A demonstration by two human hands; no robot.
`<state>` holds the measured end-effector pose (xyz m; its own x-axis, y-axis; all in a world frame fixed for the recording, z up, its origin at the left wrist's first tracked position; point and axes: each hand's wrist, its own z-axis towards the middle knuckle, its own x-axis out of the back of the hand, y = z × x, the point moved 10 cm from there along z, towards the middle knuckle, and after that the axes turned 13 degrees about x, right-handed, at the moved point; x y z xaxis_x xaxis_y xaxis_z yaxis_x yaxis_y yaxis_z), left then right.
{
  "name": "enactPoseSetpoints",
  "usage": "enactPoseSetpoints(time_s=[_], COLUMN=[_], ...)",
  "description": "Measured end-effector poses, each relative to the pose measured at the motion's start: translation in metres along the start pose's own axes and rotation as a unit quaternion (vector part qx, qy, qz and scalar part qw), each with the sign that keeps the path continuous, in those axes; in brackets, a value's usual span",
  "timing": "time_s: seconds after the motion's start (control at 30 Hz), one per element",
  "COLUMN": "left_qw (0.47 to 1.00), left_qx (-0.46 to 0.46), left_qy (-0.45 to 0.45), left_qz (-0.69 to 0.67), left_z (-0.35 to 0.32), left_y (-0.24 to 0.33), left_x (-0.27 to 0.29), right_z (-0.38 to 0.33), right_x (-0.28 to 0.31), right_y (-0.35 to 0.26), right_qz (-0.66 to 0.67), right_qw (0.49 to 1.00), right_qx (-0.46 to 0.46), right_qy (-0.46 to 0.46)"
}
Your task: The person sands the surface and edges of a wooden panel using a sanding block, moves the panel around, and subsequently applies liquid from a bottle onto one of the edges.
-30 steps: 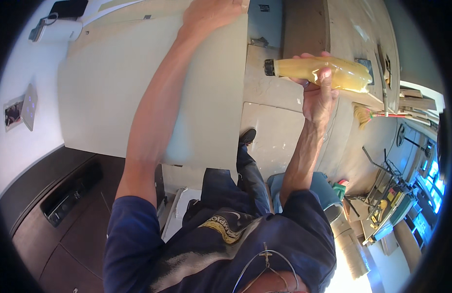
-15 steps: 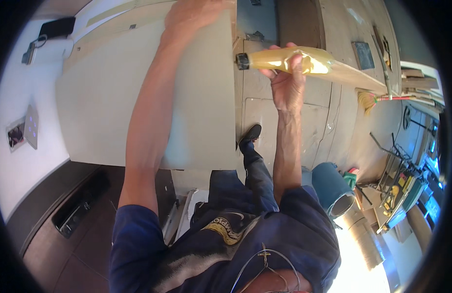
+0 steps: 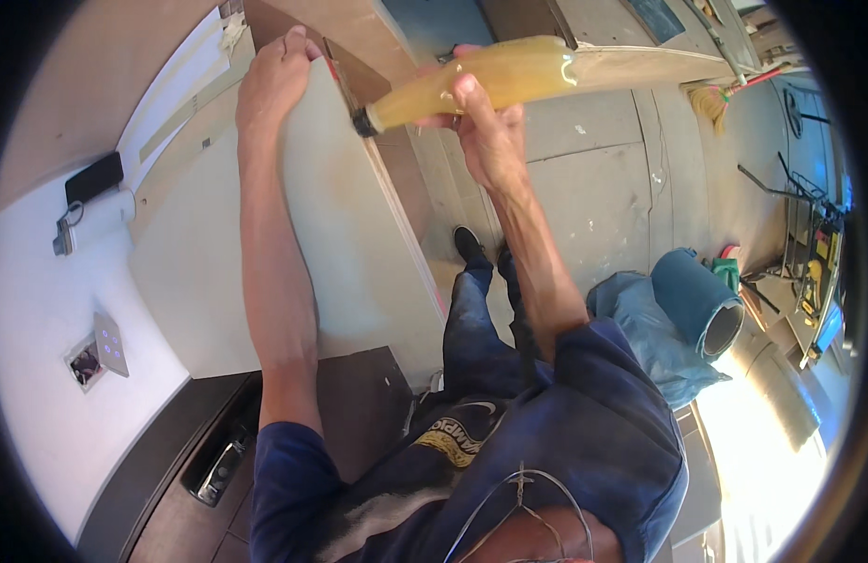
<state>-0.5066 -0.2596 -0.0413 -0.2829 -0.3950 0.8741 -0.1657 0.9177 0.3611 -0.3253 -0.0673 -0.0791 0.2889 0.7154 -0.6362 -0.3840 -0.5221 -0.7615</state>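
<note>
A clear plastic squeeze bottle (image 3: pixel 529 73) of yellowish liquid lies nearly sideways in my right hand (image 3: pixel 490 127). My thumb presses its near side and the fingers go round behind it. Its black cap (image 3: pixel 363 122) points left and slightly down, at the long right edge of a pale panel (image 3: pixel 349 244); whether it touches the edge I cannot tell. At the panel's far corner, my left hand (image 3: pixel 272 84) has its fingers bent over the end. My left forearm reaches across the panel's surface.
On the left, a wall carries a switch plate (image 3: pixel 108 344) hanging beside an open box. A dark cabinet (image 3: pixel 359 389) stands near me. To the right are a blue roll (image 3: pixel 696 300), blue plastic sheeting (image 3: pixel 645 328), a broom (image 3: pixel 710 108) and cluttered tools. A wooden board lies beyond the bottle.
The bottle and my right hand have moved left and farther away, the cap now tilting down over the panel's edge. My left hand shows at the panel's far corner. The whole view has turned.
</note>
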Motion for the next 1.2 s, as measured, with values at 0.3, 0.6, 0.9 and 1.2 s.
enactPoseSetpoints(time_s=[0.3,0.6,0.9,1.2], left_qw=[1.0,1.0,1.0,0.999], left_qx=[-0.004,0.01,0.002,-0.02], left_qy=[0.016,0.004,0.014,0.017], left_qz=[0.002,-0.01,-0.01,-0.019], left_z=[0.001,-0.009,-0.005,-0.014], left_y=[-0.005,0.0,-0.003,0.003], left_x=[0.002,0.003,0.003,0.007], right_z=[-0.009,-0.029,-0.045,-0.021], right_x=[-0.001,0.018,0.035,0.038], right_y=[-0.002,0.005,0.016,0.042], right_qz=[0.005,0.002,0.004,0.089], right_qw=[1.0,1.0,0.998,0.992], right_qx=[-0.002,-0.02,-0.051,-0.077], right_qy=[0.003,0.018,0.024,0.049])
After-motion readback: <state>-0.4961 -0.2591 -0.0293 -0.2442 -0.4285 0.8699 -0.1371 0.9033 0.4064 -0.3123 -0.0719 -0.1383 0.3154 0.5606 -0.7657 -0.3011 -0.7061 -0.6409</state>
